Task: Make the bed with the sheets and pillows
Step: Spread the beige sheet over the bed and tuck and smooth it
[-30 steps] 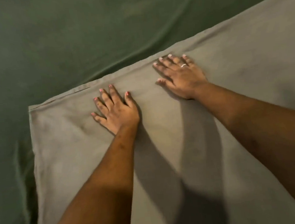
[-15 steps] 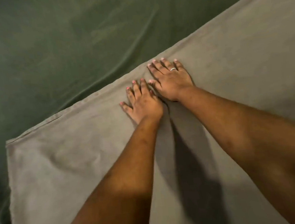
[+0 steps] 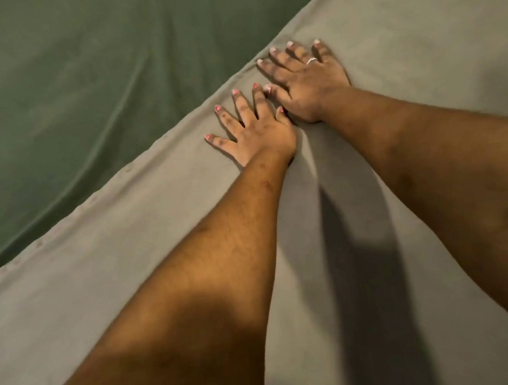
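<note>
1. The grey sheet (image 3: 418,58) is spread over the green sheet (image 3: 71,85) on the bed. Its hemmed edge (image 3: 117,175) runs diagonally from lower left to upper right.
2. The left hand (image 3: 255,131) is pressed flat on the grey sheet just inside that edge. Its fingers (image 3: 241,108) are straight and spread wide, and nothing is held.
3. The right hand (image 3: 306,82) is laid flat just beside it (a ring (image 3: 311,60) is worn on one finger). Its fingers are straight and lightly fanned, with the tips almost at the edge. Its thumb appears to touch the left forefinger, and nothing is gripped.
4. A soft fold (image 3: 307,145) is gathered in the cloth between the two wrists.
5. The step in hand is judged to be the smoothing of the grey sheet along its edge.
6. For the next move, the palms would be kept flat and swept apart along the edge so that the fold is pressed out. Light pressure is called for, or the loose sheet may be dragged out of line over the green one.
7. No pillow is in view, so how far that part has come cannot be told.
</note>
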{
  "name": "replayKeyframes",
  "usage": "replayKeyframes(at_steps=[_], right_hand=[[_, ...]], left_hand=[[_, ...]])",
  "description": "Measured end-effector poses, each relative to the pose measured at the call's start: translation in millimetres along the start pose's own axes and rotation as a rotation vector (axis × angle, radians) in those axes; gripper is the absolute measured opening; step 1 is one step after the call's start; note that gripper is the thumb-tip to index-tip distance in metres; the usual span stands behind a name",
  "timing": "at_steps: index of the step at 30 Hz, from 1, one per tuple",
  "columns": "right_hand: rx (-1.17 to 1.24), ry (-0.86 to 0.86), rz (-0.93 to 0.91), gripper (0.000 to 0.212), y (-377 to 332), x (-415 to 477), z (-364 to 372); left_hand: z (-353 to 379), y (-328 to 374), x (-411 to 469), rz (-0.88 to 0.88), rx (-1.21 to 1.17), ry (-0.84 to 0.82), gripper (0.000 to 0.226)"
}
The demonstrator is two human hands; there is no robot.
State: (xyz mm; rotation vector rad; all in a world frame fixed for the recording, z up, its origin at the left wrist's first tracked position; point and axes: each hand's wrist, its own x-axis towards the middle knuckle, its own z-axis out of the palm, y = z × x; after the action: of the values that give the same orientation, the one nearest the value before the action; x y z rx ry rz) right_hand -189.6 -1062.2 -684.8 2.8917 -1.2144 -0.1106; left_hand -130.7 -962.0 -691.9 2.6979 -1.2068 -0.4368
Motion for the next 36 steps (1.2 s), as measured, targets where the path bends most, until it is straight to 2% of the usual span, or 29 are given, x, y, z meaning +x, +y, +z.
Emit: replayKeyframes(at_steps=[6,14,24,27,29,31,32,34,36], right_hand=[[0.033,0.031,0.044,0.056,47,12,1],[0.048,0.010,0.135,0.063,112,26,-4],[0.074,-0.044,0.365,0.068,196,43,-13],[0.081,-0.081,0.474,0.070,215,50,-19],[0.060,-0.101,0.618,0.072,226,50,-23],[0.025,-0.054,0.750,0.072,226,45,-25],[0.002,0.011,0.759,0.070,218,40,-26],[0.059,0.152,0.615,0.067,185,29,-28],[0.206,0.111,0.317,0.064,133,16,-28]], left_hand=[[9,41,30,0.027,0.026,0.035,0.052],[16,33,26,0.022,-0.007,0.148,0.054],[26,33,30,0.020,-0.008,0.218,0.059],[29,32,31,0.027,-0.009,0.232,0.061],[31,31,31,0.033,-0.005,0.243,0.063],[33,30,31,0.030,-0.002,0.243,0.063],[33,30,31,0.030,-0.002,0.242,0.063],[34,30,30,0.033,0.002,0.249,0.063],[33,30,31,0.034,0.003,0.252,0.064]])
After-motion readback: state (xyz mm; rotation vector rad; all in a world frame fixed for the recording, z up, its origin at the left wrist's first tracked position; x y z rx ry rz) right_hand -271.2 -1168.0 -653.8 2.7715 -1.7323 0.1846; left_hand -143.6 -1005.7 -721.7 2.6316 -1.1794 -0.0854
